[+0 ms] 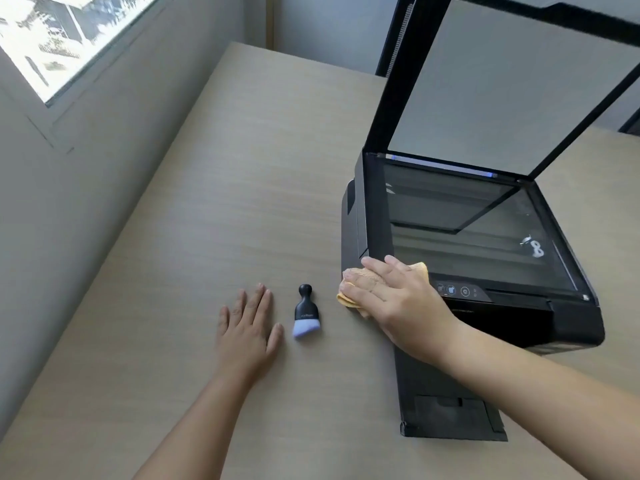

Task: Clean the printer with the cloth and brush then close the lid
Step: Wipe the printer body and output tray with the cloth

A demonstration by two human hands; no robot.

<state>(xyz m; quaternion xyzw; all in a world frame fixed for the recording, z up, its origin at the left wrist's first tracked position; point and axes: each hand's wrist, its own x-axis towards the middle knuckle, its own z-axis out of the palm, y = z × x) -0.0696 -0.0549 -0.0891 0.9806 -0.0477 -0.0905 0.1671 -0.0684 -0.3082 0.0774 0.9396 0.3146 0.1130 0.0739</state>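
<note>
Nearby, brush (305, 312) lies between flat left hand (246, 332) and right hand (394, 299), fingers straight on cloth (349, 299).

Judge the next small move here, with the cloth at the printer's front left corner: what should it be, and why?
Probably sweep the right hand and the orange cloth it presses flat rightward along the printer front edge. The lid stands open, the glass shows a white smudge, and the brush lies untouched on the table beside the flat left hand.

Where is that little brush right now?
In the head view, the brush lies untouched on the table, between the flat left hand and the right hand pressing the cloth against the printer's corner.
</note>
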